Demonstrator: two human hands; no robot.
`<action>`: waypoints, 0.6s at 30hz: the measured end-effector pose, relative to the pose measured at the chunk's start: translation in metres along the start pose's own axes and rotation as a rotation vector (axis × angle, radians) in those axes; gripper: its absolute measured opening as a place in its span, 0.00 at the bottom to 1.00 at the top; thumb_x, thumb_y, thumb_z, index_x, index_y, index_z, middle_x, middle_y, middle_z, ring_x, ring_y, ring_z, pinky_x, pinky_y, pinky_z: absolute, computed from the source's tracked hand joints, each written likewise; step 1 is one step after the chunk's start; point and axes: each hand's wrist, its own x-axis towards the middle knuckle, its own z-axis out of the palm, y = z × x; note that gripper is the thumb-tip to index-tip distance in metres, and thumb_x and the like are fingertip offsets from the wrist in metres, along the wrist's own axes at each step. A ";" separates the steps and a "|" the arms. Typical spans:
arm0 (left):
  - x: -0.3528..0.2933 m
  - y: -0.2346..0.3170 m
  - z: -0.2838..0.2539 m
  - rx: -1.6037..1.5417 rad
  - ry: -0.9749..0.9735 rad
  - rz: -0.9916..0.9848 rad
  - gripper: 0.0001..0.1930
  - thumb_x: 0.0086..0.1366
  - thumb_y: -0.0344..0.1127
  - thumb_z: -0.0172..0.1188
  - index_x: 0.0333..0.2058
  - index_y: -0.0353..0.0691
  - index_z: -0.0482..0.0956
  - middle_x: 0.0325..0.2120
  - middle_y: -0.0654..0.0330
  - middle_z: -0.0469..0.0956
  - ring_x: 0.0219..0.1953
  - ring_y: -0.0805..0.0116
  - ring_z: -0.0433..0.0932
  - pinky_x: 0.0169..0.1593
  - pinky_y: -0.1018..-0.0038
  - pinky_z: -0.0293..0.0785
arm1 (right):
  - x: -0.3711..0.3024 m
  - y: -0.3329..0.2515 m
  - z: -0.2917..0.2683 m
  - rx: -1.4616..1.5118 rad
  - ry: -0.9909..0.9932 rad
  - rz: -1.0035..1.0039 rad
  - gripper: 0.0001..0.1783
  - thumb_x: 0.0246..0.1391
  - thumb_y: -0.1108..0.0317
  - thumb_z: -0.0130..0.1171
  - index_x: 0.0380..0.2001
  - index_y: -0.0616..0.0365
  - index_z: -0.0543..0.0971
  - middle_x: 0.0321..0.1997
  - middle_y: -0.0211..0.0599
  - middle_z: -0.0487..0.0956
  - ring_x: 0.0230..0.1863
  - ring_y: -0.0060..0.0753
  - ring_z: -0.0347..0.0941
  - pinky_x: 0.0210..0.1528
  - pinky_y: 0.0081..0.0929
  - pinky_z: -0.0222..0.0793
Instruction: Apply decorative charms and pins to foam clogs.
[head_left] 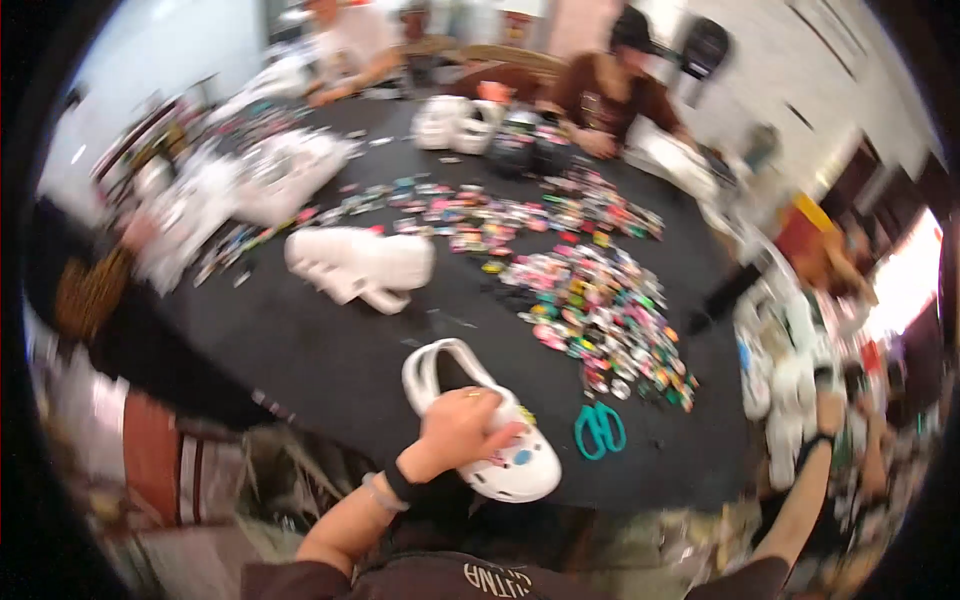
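Observation:
My left hand (463, 432) grips a white clog (535, 470) across its upper at the table's near edge. The clog's heel strap points away from me, and a few small charms, blue and yellow among them, sit on its toe part. Far out to the right, my right hand (829, 409) reaches to a bunch of white clogs (790, 390). Its fingers are blurred and partly hidden, so whether it grips one does not show. Two teal loops (599, 432) lie side by side to the right of the held clog.
A big heap of colourful charms (600, 310) spreads over the dark table (330, 350). Several nested white clogs (360, 262) lie left of it. More white clogs (455, 125) stand at the far side near a seated co-worker (620, 85). Plastic bags (200, 205) crowd the left.

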 end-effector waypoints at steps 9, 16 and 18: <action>-0.003 0.002 -0.005 -0.067 0.119 0.047 0.18 0.50 0.48 0.65 0.29 0.39 0.75 0.25 0.58 0.75 0.27 0.60 0.75 0.32 0.70 0.71 | 0.007 -0.085 0.042 0.640 -0.237 0.379 0.21 0.60 0.57 0.41 0.35 0.64 0.77 0.37 0.49 0.78 0.37 0.46 0.74 0.39 0.38 0.68; -0.006 -0.018 -0.056 -0.282 0.488 -0.146 0.10 0.57 0.31 0.59 0.37 0.36 0.73 0.32 0.60 0.74 0.34 0.68 0.73 0.39 0.74 0.69 | -0.052 -0.108 -0.128 1.018 0.239 0.354 0.19 0.60 0.61 0.42 0.41 0.65 0.75 0.42 0.49 0.76 0.43 0.44 0.73 0.46 0.34 0.66; 0.007 -0.049 -0.076 -0.569 0.545 -0.515 0.10 0.60 0.34 0.56 0.38 0.35 0.74 0.31 0.64 0.74 0.37 0.74 0.71 0.42 0.76 0.67 | -0.070 -0.122 -0.229 1.302 0.308 0.117 0.18 0.60 0.62 0.42 0.43 0.65 0.75 0.44 0.48 0.76 0.45 0.43 0.72 0.48 0.33 0.65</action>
